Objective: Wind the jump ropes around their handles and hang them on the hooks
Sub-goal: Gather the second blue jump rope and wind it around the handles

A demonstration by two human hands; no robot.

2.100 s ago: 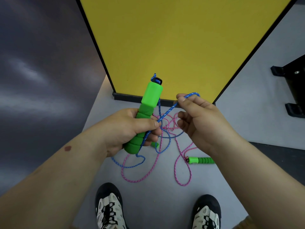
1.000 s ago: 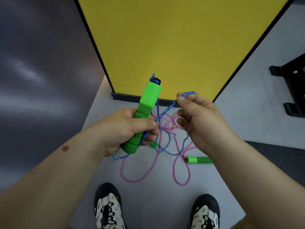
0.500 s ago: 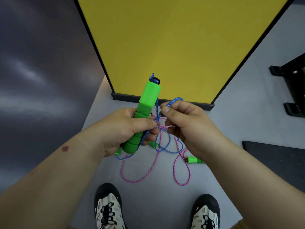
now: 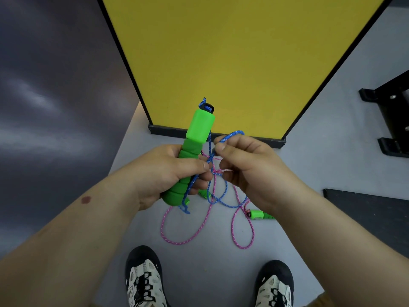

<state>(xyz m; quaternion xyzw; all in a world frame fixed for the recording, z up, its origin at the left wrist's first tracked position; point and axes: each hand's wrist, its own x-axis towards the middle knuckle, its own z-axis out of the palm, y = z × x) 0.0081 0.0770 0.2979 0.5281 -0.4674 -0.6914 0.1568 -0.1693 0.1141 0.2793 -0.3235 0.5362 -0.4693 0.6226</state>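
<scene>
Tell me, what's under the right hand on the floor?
A green handle pokes out under the right hand, beside pink rope loops. The handle's far end is covered.

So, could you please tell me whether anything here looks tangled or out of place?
Yes: the blue cord held by both hands crosses the pink cord lying in loose loops on the grey floor, so the two ropes look tangled together.

A green handle [image 4: 194,156] with a ribbed foam grip stands tilted, its smooth cap uppermost, just in front of the yellow panel [image 4: 232,58]. Blue rope [image 4: 218,196] leaves its top, loops and trails down. Pink rope [image 4: 183,238] lies in loose loops farther from the panel, ending at a second green handle [image 4: 260,214] lying flat.
</scene>
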